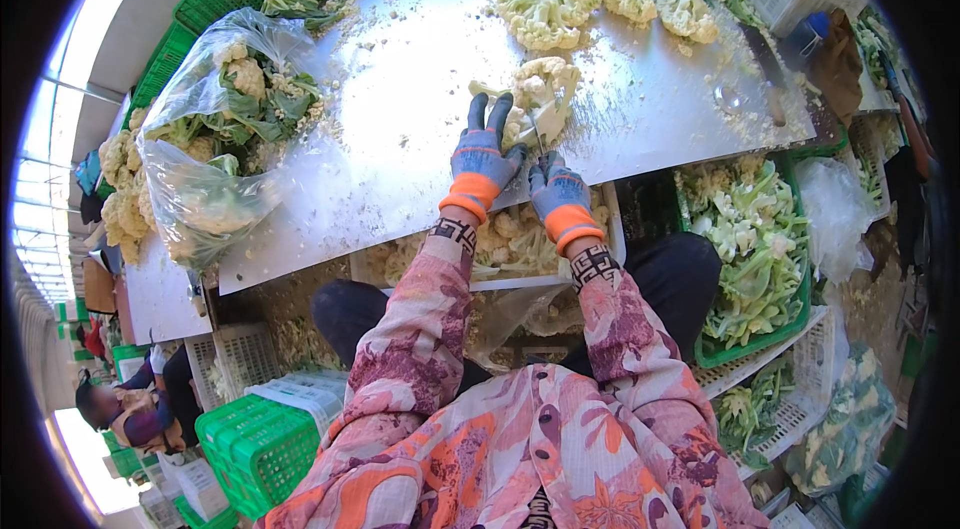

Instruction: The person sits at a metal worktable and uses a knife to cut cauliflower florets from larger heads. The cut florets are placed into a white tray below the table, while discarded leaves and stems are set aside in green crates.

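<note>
A cut cauliflower piece (548, 94) rests on the pale metal worktop (400, 119) in front of me. My left hand (487, 157), in a grey glove with an orange cuff, steadies it from the left, fingers against its stem side. In a matching glove, my right hand (560, 193) grips a knife (539, 135) whose thin blade meets the cauliflower's near side. The knife's handle is hidden inside the fist. Farther back lie larger cauliflower pieces (548, 7), with crumbs scattered around them.
A clear plastic bag (205, 214) of cauliflowers lies at the left. Below the worktop edge sits a tray (490, 284) of florets. At the right stands a green crate (800, 314) of trimmings; a large knife (765, 69) lies nearby. A person (140, 409) works at far left.
</note>
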A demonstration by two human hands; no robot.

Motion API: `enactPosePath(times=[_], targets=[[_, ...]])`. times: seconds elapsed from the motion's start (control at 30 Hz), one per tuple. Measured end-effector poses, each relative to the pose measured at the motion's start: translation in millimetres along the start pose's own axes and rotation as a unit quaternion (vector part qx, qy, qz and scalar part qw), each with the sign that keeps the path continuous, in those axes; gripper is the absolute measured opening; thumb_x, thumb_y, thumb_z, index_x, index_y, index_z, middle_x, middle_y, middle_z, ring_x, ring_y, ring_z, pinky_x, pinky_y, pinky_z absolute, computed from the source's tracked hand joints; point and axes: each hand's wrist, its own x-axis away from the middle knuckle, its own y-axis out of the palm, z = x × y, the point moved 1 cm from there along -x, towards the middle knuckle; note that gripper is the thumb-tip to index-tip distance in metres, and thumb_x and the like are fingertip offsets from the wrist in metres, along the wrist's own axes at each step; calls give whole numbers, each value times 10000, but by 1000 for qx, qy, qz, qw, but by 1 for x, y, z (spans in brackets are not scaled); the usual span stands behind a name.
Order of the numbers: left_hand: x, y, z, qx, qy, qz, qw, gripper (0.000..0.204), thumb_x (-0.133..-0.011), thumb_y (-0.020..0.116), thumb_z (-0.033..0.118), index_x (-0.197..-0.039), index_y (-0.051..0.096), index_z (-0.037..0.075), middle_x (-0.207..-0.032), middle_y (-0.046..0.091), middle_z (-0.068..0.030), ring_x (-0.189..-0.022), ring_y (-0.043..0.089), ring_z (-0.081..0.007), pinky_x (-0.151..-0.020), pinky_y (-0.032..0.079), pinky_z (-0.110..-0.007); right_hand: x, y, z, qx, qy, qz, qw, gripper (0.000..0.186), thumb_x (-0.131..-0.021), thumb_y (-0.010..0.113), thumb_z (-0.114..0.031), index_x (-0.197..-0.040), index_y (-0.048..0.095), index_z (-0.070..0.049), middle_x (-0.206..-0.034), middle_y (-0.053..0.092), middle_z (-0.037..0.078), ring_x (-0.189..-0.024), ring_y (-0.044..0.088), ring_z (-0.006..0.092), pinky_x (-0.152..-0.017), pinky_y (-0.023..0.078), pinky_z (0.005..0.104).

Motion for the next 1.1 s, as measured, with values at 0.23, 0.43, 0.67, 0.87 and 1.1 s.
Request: enactPosePath(times=[0.23, 0.43, 0.67, 0.87, 1.1], targets=[[-25, -8, -3, -47, -34, -70, 996, 738, -691, 728, 307, -1347, 422, 158, -1382, 417, -107, -1112, 540, -340, -901, 483, -414, 2, -3, -6, 22, 4, 26, 999, 407, -889, 495, -364, -1130, 520, -37, -986, 649, 224, -920, 622, 387, -799, 486, 461], [-10, -19, -47, 506, -205, -75, 835, 511, -758, 734, 125, -1236, 554, 106, -1013, 629, -28, -872, 615, -151, -730, 532, -276, 25, 4, 71, -172, -35, 39, 984, 358, -887, 578, -280, -1166, 565, -55, -917, 673, 124, -741, 639, 251, -685, 497, 363], [25, -30, -116, 312, -276, -11, 909, 625, -736, 751, 127, -1301, 492, 72, -1109, 603, -104, -889, 627, -201, -721, 551, -285, 59, -24, 28, -234, -46, 40, 970, 295, -872, 595, -229, -1107, 577, -52, -838, 649, 146, -639, 618, 268, -600, 478, 377], [15, -52, -81, 68, -104, 66, 990, 711, -631, 635, 18, -1298, 508, 227, -1411, 395, -81, -1279, 386, -305, -1051, 362, -370, 69, -23, 8, -200, -105, 76, 971, 337, -872, 592, -208, -1159, 552, -34, -852, 648, 162, -741, 625, 307, -655, 483, 381], [2, -29, -84, 151, -62, 10, 986, 559, -663, 623, -45, -1185, 609, 157, -1204, 568, -111, -1022, 594, -279, -880, 490, -325, 81, -23, -8, -220, -130, 83, 963, 376, -875, 603, -183, -1210, 533, -29, -910, 655, 155, -786, 642, 292, -698, 497, 362]])
